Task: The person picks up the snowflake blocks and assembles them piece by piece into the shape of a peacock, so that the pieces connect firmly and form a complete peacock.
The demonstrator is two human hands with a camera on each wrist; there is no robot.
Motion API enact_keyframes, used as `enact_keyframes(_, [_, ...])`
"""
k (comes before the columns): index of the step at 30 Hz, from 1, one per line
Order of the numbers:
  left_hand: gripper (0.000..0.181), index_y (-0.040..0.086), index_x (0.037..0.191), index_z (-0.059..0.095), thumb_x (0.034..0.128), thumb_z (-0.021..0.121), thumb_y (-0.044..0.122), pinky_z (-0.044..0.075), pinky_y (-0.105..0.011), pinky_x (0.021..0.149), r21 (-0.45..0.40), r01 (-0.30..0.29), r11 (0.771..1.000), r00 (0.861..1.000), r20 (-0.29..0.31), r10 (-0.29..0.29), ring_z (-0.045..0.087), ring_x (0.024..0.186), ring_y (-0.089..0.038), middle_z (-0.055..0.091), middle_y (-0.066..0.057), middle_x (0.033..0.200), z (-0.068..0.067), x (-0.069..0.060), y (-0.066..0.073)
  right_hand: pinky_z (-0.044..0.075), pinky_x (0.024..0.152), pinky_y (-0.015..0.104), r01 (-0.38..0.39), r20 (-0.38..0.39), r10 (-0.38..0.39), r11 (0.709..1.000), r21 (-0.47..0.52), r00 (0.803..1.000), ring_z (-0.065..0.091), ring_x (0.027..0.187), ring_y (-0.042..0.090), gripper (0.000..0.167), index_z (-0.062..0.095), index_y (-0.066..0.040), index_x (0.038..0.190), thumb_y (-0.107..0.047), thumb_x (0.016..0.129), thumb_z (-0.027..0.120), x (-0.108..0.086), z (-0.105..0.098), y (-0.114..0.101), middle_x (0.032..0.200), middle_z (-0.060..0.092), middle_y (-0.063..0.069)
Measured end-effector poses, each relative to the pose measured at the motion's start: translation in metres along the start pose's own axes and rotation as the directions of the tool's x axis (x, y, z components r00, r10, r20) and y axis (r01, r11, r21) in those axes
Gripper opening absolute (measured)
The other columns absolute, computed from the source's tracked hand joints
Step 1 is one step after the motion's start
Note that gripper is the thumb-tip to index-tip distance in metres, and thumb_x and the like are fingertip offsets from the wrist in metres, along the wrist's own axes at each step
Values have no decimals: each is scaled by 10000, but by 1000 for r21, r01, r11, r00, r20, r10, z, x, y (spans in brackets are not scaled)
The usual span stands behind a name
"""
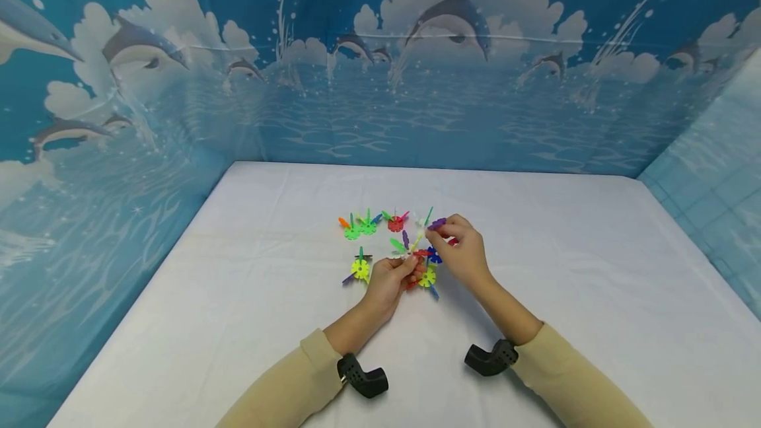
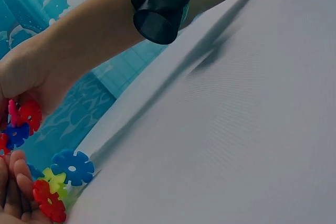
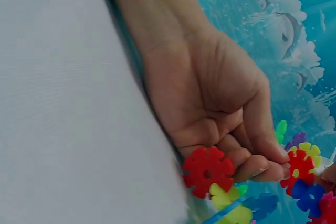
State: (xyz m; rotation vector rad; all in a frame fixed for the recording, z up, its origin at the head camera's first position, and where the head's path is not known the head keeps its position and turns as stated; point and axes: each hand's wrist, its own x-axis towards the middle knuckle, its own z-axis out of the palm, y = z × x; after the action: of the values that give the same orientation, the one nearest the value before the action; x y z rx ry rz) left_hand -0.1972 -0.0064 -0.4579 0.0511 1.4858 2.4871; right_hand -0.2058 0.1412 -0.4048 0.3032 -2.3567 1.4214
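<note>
My left hand (image 1: 388,285) pinches a joined cluster of notched plastic snowflake discs by a red disc (image 3: 297,170); green, purple and yellow discs stick out of it. My right hand (image 1: 466,253), just right of it, pinches a purple disc (image 1: 437,224) at its fingertips. In the right wrist view the left hand fills the middle, and only a bit of the right hand shows at the edge. Another cluster, with a yellow disc (image 1: 427,277), lies by the left fingers. Blue discs (image 1: 435,255) sit between the hands, partly hidden.
Further clusters stand on the white table (image 1: 267,230): a green one (image 1: 352,231), a second green one (image 1: 368,225), a red one (image 1: 395,224), and a yellow one (image 1: 359,269) left of the left hand. A dolphin-print curtain (image 1: 380,124) hangs around the table.
</note>
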Motion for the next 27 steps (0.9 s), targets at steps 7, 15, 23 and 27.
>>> enact_keyframes(7, [283, -268, 1078, 537, 991, 522, 2, 508, -163, 658, -6, -7, 1000, 1000, -27, 7, 599, 661, -57, 655, -9, 710, -3, 0, 2, 371, 634, 169, 15, -50, -11, 997, 74, 999, 462, 803, 147, 111, 737, 63, 823, -26, 877, 697, -3, 12, 5, 822, 554, 90])
enact_keyframes(15, [239, -216, 1034, 574, 995, 521, 14, 501, -159, 667, -21, 5, 1000, 1000, -10, -5, 585, 678, -66, 651, -11, 722, 1, -1, 2, 418, 608, 188, -41, 43, 38, 996, 75, 998, 474, 815, 172, 170, 724, 67, 863, -81, 920, 664, -3, 1, 2, 854, 550, 84])
enact_keyframes(23, [181, -119, 971, 641, 991, 538, 28, 498, -161, 646, -75, 10, 997, 999, -30, -12, 590, 670, -75, 667, -24, 736, 1, 2, 0, 394, 610, 250, -196, 176, 176, 975, 107, 969, 465, 791, 202, 251, 669, 48, 871, -196, 930, 670, 6, -15, 2, 801, 543, 41])
enact_keyframes(27, [203, -152, 1001, 625, 991, 540, 32, 482, -168, 635, -46, -3, 999, 1000, -10, 2, 585, 664, -69, 667, -15, 733, 0, 2, 0, 388, 598, 261, -222, 200, 192, 965, 137, 961, 461, 770, 188, 229, 675, 59, 945, -169, 924, 672, 7, -17, 2, 771, 541, 21])
